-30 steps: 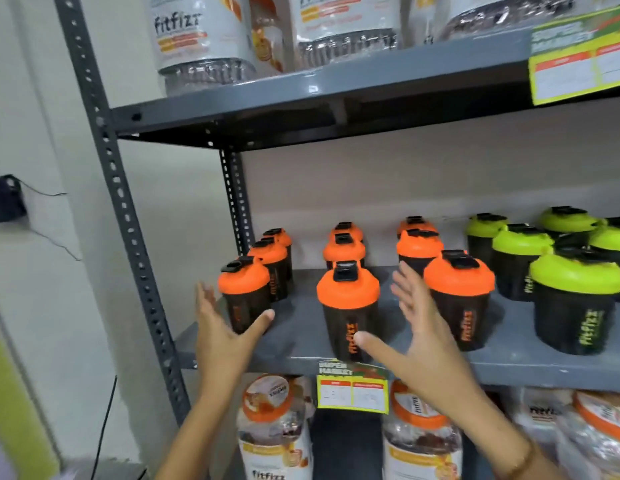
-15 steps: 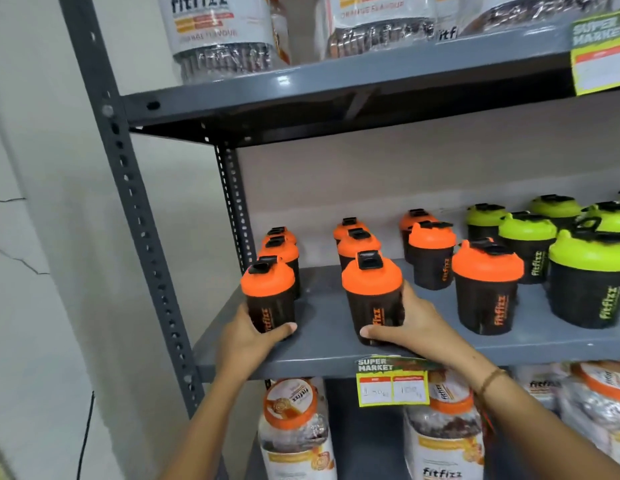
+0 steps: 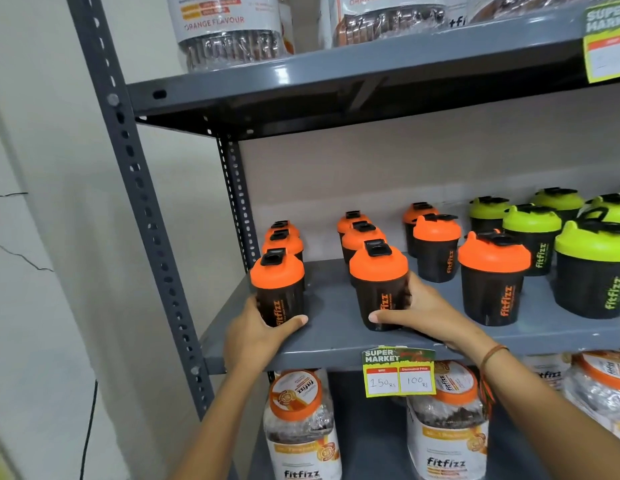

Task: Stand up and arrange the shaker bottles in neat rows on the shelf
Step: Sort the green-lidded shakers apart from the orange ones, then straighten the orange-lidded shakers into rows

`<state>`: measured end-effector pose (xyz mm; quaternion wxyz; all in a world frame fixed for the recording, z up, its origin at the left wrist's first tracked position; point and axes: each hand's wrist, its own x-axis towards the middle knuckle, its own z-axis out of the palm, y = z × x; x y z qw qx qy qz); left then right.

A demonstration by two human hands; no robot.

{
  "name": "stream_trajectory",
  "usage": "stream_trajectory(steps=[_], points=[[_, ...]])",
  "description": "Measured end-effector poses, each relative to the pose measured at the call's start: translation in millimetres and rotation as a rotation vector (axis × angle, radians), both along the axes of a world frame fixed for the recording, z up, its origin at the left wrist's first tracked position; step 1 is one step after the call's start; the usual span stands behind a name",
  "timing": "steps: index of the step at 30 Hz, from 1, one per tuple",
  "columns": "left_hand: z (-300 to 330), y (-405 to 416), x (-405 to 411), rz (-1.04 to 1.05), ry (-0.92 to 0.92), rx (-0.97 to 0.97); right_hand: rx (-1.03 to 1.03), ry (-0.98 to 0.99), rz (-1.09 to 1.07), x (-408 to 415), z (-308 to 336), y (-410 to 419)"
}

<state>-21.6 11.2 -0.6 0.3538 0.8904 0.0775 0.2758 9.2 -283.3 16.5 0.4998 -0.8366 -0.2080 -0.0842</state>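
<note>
On the grey metal shelf [image 3: 336,327], both hands grip upright shaker bottles at the front edge. The left hand [image 3: 253,332] wraps the base of the front-left orange-lidded shaker [image 3: 279,289], thumb across its front at about 3 o'clock from the palm; its other fingers are hidden behind the bottle. The right hand [image 3: 423,313] holds the front-middle orange-lidded shaker [image 3: 379,285], thumb lying across the lower front, the remaining fingers curled round the far side and mostly out of sight. At 12 o'clock from each held bottle two more orange-lidded shakers [image 3: 362,235] stand in file, each largely covered by the one before it. A third orange file runs at 2 o'clock from the right hand, its front orange shaker [image 3: 492,275] standing apart from the hand. Green-lidded shakers [image 3: 532,233] fill the shelf at 3 o'clock; the nearest one is cut by the picture's right edge. A price tag [image 3: 398,372] hangs from the shelf lip, reading 150 and 100. Below, at 6 o'clock, fitfizz jars [image 3: 301,424] are partly hidden by the forearms and cut by the bottom edge. Jars on the upper shelf [image 3: 336,71] are cropped at the top. A thread bracelet [image 3: 492,355] circles the right wrist.
</note>
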Motion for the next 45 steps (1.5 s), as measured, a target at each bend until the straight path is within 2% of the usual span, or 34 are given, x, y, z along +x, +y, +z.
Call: stream_trajectory(steps=[17, 22, 25, 27, 31, 34, 36, 39, 42, 45], points=[[0, -3, -2, 0.029, 0.032, 0.022, -0.025, -0.020, -0.026, -1, -1, -4], [4, -7, -9, -0.022, 0.014, -0.032, -0.001, -0.053, -0.019, -7, 2, -3], [11, -11, -22, -0.060, -0.135, -0.222, 0.096, -0.032, 0.020, -15, 6, -3], [20, -16, -34, -0.009, -0.323, -0.269, 0.153, -0.029, -0.008, -20, 9, -4], [64, -41, -54, -0.084, -0.729, -0.223, 0.313, -0.129, -0.156, -35, 38, -8], [112, -66, -47, -0.236, -0.785, -0.114, 0.391, -0.300, -0.207, -46, 80, -19], [138, -81, -32, -0.356, -0.704, -0.004, 0.358, -0.402, -0.240, -46, 112, -36], [161, -100, 7, -0.444, -0.441, 0.220, 0.210, -0.435, -0.280, -26, 158, -67], [174, -115, 48, -0.454, -0.088, 0.359, -0.222, -0.391, -0.352, 18, 194, -89], [179, -122, 84, -0.424, 0.165, 0.491, -0.681, -0.170, -0.274, 62, 205, -94]])
